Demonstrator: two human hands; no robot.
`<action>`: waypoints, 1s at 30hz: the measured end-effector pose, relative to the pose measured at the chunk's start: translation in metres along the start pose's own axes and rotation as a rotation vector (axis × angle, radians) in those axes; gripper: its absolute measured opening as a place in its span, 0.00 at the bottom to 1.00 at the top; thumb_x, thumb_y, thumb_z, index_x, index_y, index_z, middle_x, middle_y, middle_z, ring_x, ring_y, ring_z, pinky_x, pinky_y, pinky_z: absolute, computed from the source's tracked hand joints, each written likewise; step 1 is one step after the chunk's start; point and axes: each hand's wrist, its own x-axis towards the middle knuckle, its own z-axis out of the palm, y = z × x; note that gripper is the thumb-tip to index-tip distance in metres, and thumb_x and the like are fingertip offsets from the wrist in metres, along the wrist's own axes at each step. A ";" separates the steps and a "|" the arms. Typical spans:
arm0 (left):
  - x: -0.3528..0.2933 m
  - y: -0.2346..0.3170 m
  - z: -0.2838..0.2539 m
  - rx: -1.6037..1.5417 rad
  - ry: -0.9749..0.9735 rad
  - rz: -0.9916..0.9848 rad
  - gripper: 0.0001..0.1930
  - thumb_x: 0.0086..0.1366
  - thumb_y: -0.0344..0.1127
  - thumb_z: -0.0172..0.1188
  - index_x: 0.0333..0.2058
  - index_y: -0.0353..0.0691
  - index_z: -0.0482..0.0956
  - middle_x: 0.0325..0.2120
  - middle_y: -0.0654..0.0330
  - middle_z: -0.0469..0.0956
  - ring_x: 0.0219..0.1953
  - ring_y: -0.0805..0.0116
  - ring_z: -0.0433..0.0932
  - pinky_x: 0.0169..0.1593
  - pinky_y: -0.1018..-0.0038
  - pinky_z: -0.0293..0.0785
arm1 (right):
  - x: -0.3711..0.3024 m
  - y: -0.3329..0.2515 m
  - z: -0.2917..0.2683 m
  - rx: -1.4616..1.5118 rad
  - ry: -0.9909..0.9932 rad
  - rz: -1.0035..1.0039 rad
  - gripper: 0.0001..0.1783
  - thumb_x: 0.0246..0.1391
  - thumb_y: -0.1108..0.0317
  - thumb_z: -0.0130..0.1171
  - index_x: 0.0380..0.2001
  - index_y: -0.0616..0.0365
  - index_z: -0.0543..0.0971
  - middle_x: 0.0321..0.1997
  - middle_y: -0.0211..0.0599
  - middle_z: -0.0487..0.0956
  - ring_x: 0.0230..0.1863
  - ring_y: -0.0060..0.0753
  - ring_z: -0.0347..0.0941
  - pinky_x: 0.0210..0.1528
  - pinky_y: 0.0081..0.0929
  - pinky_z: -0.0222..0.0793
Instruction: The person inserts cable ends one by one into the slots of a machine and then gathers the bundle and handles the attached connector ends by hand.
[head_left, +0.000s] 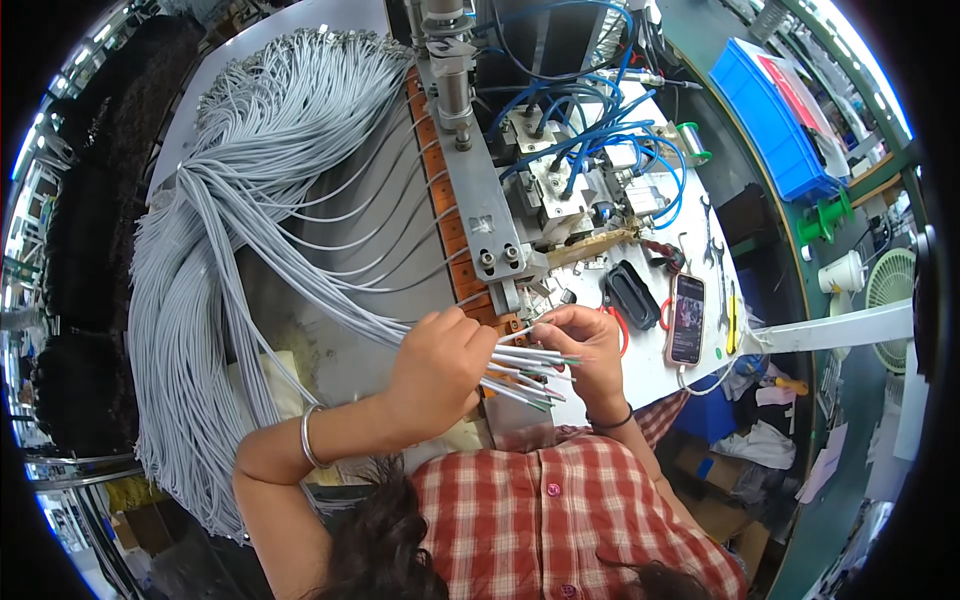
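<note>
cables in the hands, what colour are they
Light grey cables, some with stripped tips; the head view shows them.

Left forearm enters from lower left, bent at the elbow, bangle on the wrist. Left hand [438, 362] closed in a loose fist, knuckles up. Right hand [590, 345] just beside it, fingers [556, 320] curled inward and pinched, band on the wrist.

A white workbench [655, 375] carries a bolted machine [560, 170] with blue air hoses just beyond the right hand [590, 350]. Close to that hand's right lie a black pouch [632, 293], a phone [686, 318] and wrenches [715, 245]. Grey cables [230, 240] fan across the bench beyond the left hand [440, 365].
</note>
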 end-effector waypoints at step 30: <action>0.001 -0.003 0.004 0.072 -0.013 0.149 0.14 0.35 0.25 0.60 0.25 0.38 0.68 0.20 0.60 0.67 0.29 0.62 0.67 0.33 0.69 0.61 | 0.005 -0.004 -0.012 -0.216 -0.090 0.108 0.04 0.49 0.75 0.57 0.25 0.65 0.76 0.23 0.32 0.76 0.20 0.14 0.67 0.20 0.13 0.61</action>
